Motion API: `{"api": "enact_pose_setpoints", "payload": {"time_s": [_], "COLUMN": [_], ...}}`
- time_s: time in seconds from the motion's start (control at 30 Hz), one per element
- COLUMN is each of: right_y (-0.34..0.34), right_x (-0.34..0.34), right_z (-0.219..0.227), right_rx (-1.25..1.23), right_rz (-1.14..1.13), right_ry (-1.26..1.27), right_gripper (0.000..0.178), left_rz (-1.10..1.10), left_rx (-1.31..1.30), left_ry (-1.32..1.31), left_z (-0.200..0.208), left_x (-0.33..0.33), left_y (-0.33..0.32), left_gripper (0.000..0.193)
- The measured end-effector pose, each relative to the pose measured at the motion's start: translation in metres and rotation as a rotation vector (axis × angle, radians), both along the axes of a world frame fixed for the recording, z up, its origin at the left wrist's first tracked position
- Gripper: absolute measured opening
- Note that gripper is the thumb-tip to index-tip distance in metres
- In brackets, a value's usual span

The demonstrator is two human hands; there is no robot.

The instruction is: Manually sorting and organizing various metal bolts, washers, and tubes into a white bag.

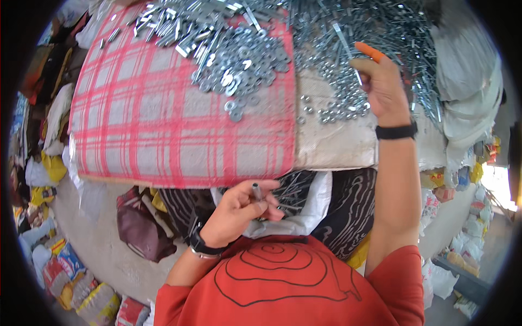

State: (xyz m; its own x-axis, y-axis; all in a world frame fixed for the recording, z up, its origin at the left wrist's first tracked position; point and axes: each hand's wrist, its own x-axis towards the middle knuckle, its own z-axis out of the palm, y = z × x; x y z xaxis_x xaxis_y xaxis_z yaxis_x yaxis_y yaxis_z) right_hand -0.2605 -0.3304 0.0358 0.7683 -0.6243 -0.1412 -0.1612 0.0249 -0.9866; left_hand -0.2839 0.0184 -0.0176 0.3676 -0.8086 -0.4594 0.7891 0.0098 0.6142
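Observation:
My left hand [238,211] is low in the middle, in front of the table edge. A short metal sleeve [256,192] stands pinched between its thumb and fingers, the dark open end upward. Farther out on the right, my right hand [385,89] reaches over the hardware pile, an orange finger cot [370,51] on its index finger. A long thin metal rod [346,49] slants up and left from its pinched fingers. Below that hand lie loose nuts [342,111]. A heap of flat washers [239,62] lies on the red checked cloth [163,130], with metal sleeves [179,30] behind it.
Long metal bolts [402,38] cover the table's far right, beside a white sack [462,70]. Between my knees, an open white bag [321,204] holds more long metal pieces. Filled plastic bags [98,299] line the floor at left, and a dark maroon cloth [142,228] hangs nearby.

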Motion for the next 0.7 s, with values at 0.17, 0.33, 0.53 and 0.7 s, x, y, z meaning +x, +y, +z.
{"api": "enact_pose_setpoints", "payload": {"time_s": [0.17,0.33,0.53,0.7], "right_y": [0.062,0.121,0.157,0.178], "right_x": [-0.041,-0.087,-0.117,-0.117], "right_z": [-0.003,-0.007,0.002,0.004], "right_rx": [0.411,0.375,-0.098,-0.451], "right_rz": [0.111,0.377,0.495,0.570], "right_ry": [-0.330,-0.282,-0.138,-0.257], "right_gripper": [0.043,0.017,0.014,0.020], "left_rz": [0.054,0.032,0.251,0.247], "left_rx": [-0.127,-0.013,0.006,-0.041], "left_ry": [-0.010,-0.159,0.036,0.164], "left_z": [-0.003,0.002,0.001,0.010], "left_x": [-0.001,-0.006,-0.008,-0.008], "left_y": [0.001,0.003,0.004,-0.001], "left_gripper": [0.043,0.036,0.049,0.049]}}
